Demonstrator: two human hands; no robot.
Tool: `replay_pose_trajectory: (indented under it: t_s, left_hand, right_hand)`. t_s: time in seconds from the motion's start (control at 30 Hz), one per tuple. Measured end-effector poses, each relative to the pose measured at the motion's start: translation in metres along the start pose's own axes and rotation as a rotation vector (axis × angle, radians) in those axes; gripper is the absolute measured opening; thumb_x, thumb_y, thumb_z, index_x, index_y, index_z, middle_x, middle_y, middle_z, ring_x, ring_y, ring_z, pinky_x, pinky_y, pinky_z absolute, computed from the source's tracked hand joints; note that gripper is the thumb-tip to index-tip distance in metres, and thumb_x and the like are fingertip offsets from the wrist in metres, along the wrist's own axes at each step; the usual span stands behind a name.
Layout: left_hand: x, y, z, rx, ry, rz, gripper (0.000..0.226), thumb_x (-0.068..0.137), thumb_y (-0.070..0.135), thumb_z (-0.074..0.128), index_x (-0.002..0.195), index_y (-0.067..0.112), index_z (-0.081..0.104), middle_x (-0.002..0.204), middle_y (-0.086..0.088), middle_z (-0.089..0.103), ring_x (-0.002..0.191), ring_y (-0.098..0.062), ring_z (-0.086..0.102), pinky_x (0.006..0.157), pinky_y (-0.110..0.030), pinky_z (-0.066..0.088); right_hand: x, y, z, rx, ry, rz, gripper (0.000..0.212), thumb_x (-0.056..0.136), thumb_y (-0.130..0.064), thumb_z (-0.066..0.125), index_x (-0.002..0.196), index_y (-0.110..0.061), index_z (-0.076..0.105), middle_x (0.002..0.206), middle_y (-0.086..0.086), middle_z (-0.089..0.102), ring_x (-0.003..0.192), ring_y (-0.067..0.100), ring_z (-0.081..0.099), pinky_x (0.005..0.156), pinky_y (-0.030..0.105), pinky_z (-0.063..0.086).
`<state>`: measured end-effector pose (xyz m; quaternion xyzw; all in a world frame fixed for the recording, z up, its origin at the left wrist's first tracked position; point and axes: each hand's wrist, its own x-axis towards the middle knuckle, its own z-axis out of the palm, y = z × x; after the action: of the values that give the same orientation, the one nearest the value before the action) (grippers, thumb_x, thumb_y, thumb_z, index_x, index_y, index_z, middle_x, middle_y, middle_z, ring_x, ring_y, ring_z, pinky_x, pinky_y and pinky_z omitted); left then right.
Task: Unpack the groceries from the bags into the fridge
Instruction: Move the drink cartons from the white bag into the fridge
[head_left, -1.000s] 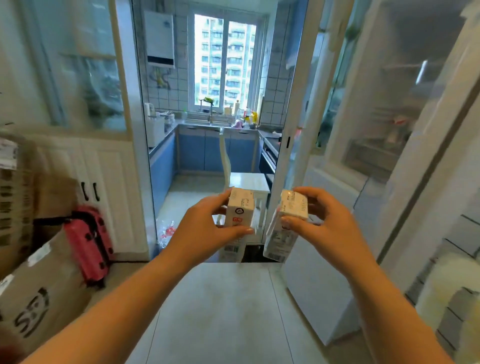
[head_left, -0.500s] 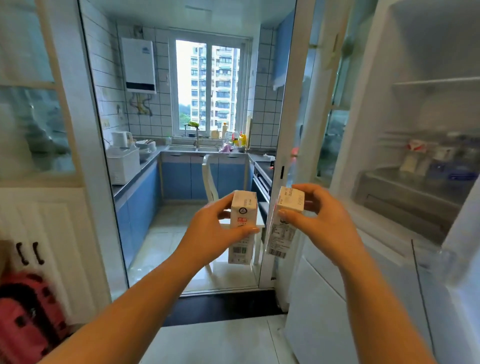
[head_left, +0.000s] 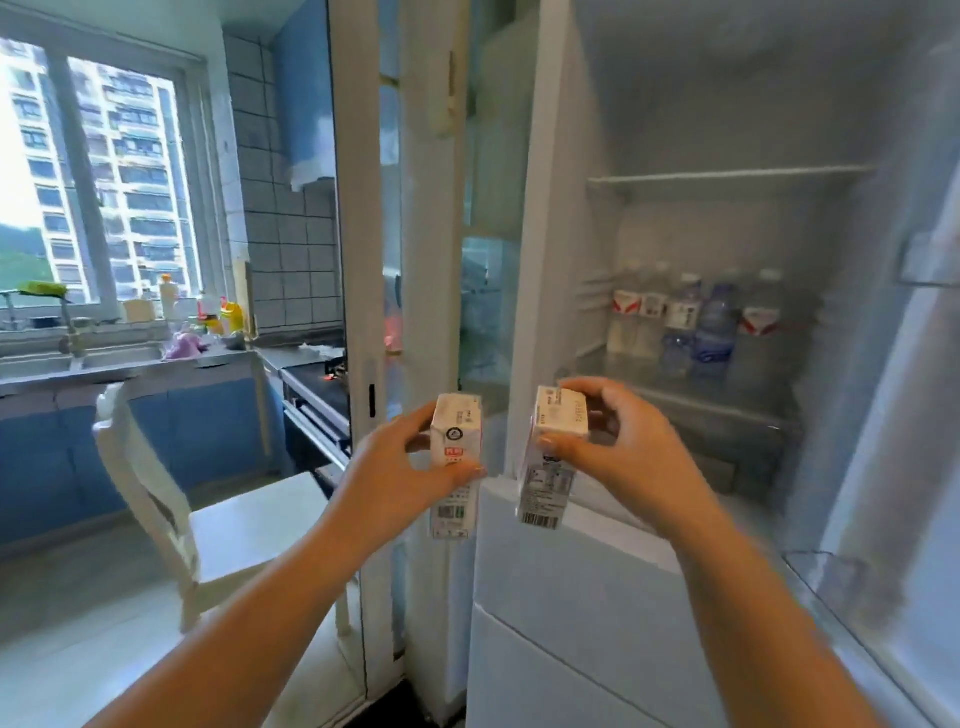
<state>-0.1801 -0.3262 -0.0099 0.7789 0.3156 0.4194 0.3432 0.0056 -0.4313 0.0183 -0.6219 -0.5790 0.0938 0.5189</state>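
My left hand (head_left: 395, 467) grips a small white carton (head_left: 456, 441) with a red label, held upright at chest height. My right hand (head_left: 623, 447) pinches a second white carton (head_left: 556, 441) by its top, barcode side facing me. Both cartons hang side by side in front of the open fridge (head_left: 540, 260). Inside, a glass shelf (head_left: 691, 400) carries several water bottles (head_left: 685, 322) at the back. A higher shelf (head_left: 727, 174) holds nothing that I can see.
The open fridge door (head_left: 914, 467) with its bins stands at the right edge. A white chair (head_left: 208, 519) sits in the kitchen doorway at left, beside the sliding door frame (head_left: 358, 312). The closed lower fridge drawers (head_left: 571, 623) lie below my hands.
The view has swung right and closer to the fridge, so its interior now fills the right half. Both hands still hold their cartons in the same pose.
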Motion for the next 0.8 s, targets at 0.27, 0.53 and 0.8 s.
replay_pose_trajectory:
  t_s: [0.27,0.53,0.8]
  left_hand:
    - [0.124,-0.038,0.083,-0.153,-0.223,0.069,0.059,0.068,0.03,0.079,0.122,0.034,0.055,0.097,0.021,0.063,0.088,0.011,0.057,0.058,-0.007,0.046]
    - [0.265,-0.03,0.181,-0.22,-0.303,0.172,0.05,0.073,0.028,0.078,0.109,0.047,0.05,0.096,0.02,0.065,0.089,0.009,0.058,0.073,-0.014,0.05]
    - [0.363,-0.027,0.283,-0.306,-0.379,0.242,0.061,0.072,0.021,0.078,0.124,0.033,0.049,0.104,0.014,0.065,0.097,-0.004,0.061,0.087,-0.033,0.052]
  right_hand:
    - [0.075,0.071,-0.031,-0.093,0.19,0.144,0.042,0.075,-0.027,0.075,0.112,-0.034,0.055,0.098,-0.018,0.063,0.085,-0.013,0.057,0.067,0.009,0.049]
    - [0.185,0.155,-0.088,-0.131,0.411,0.143,0.038,0.076,-0.024,0.075,0.107,-0.035,0.055,0.096,-0.023,0.061,0.081,-0.018,0.056,0.066,0.006,0.047]
    - [0.254,0.233,-0.141,-0.103,0.399,0.222,0.051,0.077,-0.018,0.074,0.124,-0.025,0.055,0.108,-0.015,0.064,0.1,-0.002,0.059,0.085,0.022,0.05]
